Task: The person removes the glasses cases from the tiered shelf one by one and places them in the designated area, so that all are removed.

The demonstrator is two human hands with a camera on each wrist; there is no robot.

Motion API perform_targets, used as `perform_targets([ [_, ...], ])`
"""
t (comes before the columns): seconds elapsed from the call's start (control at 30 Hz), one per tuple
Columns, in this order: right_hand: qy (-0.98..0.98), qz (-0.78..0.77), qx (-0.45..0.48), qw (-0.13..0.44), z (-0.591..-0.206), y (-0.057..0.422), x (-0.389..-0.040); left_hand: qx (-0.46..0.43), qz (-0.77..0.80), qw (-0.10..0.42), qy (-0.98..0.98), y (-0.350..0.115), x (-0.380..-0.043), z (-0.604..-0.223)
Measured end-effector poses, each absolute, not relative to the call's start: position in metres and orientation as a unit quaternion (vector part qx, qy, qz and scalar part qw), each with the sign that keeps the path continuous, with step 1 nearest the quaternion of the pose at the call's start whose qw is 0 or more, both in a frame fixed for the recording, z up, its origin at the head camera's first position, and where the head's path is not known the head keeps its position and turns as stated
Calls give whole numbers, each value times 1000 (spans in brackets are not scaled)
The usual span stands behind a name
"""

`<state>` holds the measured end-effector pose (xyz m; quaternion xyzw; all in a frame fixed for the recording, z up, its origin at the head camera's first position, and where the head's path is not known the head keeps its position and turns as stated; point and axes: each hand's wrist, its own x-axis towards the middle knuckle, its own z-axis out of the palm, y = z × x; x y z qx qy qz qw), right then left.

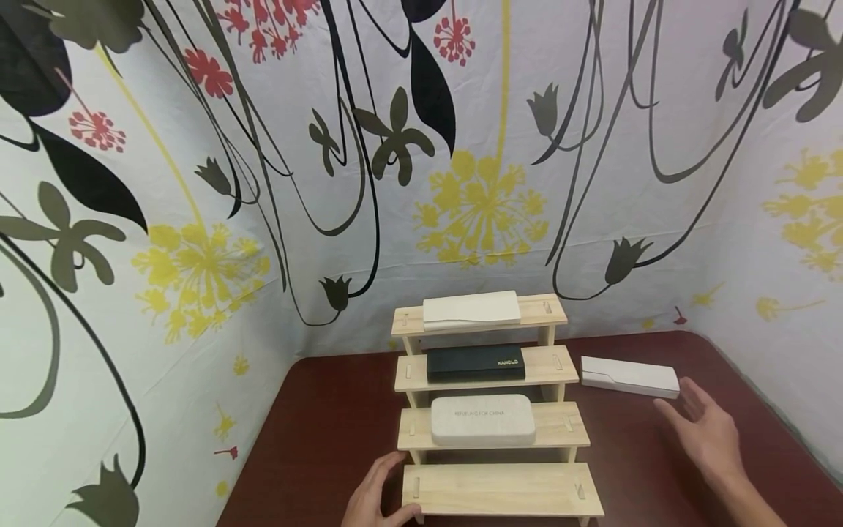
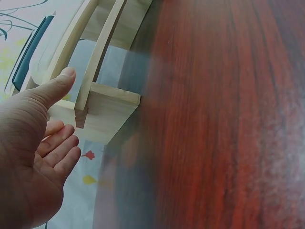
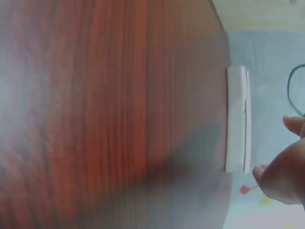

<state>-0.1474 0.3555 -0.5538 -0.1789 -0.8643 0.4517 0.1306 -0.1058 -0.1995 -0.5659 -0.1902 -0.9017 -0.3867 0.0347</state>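
Note:
A light wooden stepped shelf (image 1: pixel 503 489) stands in the middle of the table. My left hand (image 1: pixel 377 494) is beside the left end of its lowest step, thumb and fingers apart; the left wrist view shows that hand (image 2: pixel 35 143) with nothing in it. To the right of the shelf, a slim white case (image 1: pixel 628 377) lies flat on the table. My right hand (image 1: pixel 707 435) is at the right end of this case, its thumb and fingers spread. From the right wrist, the white case (image 3: pixel 237 119) appears side-on, with the right hand (image 3: pixel 286 171) just beyond it.
On the upper steps sit a flat white case (image 1: pixel 470 310), a black case (image 1: pixel 476 364) with gold lettering and a rounded off-white case (image 1: pixel 483 420). The dark red table (image 1: pixel 329 424) backs onto a flower-patterned cloth (image 1: pixel 369 241), which also rises at both sides.

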Motion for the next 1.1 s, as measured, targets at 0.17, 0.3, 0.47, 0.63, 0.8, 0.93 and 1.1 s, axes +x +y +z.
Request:
perform_targets([
  [0.17, -865, 452, -161, 148, -545, 341, -136, -202, -382, 66, -899, -201, -109, -564],
  [0.3, -855, 474, -132, 165, -542, 329, -128, -210, -378, 96, -897, -202, -110, -563],
  [0.47, -840, 504, -92, 178, -536, 309, -120, -209, -370, 107, -899, -202, -112, -561],
  [0.63, -837, 511, -54, 189, -526, 287, -113, -207, -367, 120, -899, -200, -115, -557],
  [0.8, -832, 513, -12, 211, -515, 268, -108, -177, -386, 112, -898, -198, -120, -550],
  [0.93, -826, 518, 13, 224, -507, 256, -104, -136, -415, 78, -896, -194, -124, -543],
  [1.1, -825, 516, 36, 226, -501, 244, -100, -117, -433, 59, -892, -189, -128, -537],
])
